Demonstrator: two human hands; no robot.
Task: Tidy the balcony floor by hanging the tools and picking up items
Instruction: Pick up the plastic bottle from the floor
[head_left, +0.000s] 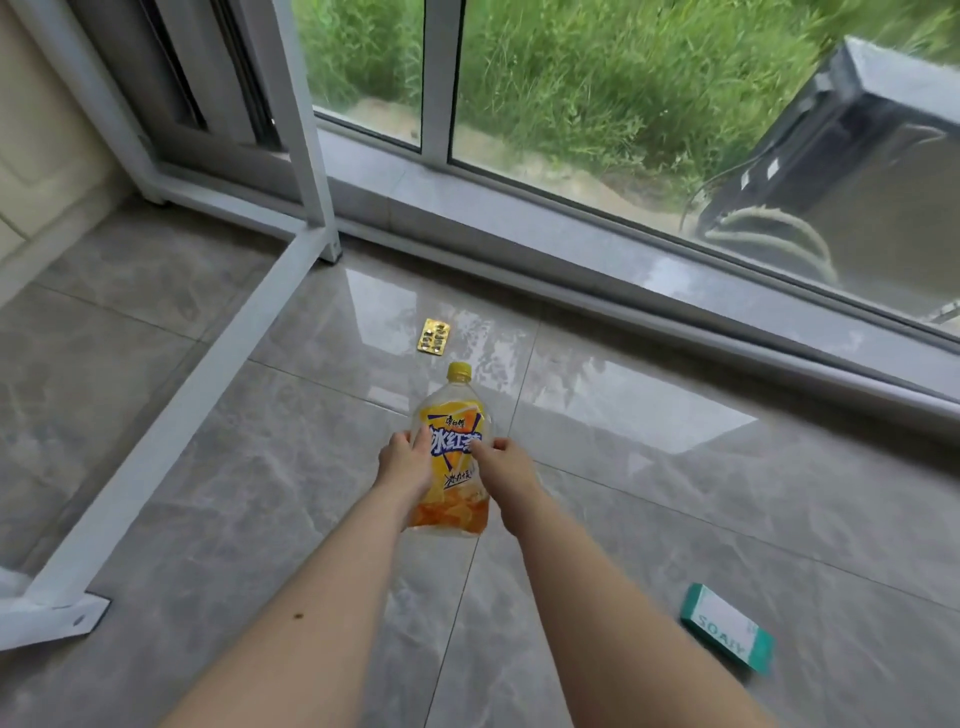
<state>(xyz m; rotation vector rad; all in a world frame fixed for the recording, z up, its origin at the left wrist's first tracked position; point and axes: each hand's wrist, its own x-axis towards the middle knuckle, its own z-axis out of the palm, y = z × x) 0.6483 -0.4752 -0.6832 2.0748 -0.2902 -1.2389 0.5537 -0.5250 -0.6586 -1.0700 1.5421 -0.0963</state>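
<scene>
A clear plastic bottle (453, 415) with a yellow cap and a yellow-orange label lies on the grey tiled floor, cap pointing away from me. My left hand (404, 460) grips its left side and my right hand (506, 467) grips its right side, fingers on the label. Beyond the cap, a gold blister pack of pills (435, 336) lies flat on the floor. At the lower right, a green and white box (727, 626) rests on the tiles.
A white metal rack frame (182, 395) runs across the floor on the left, with an upright post near the window. A raised sill (571, 249) and sliding glass window close off the far side. A dark appliance (841, 171) stands at the far right.
</scene>
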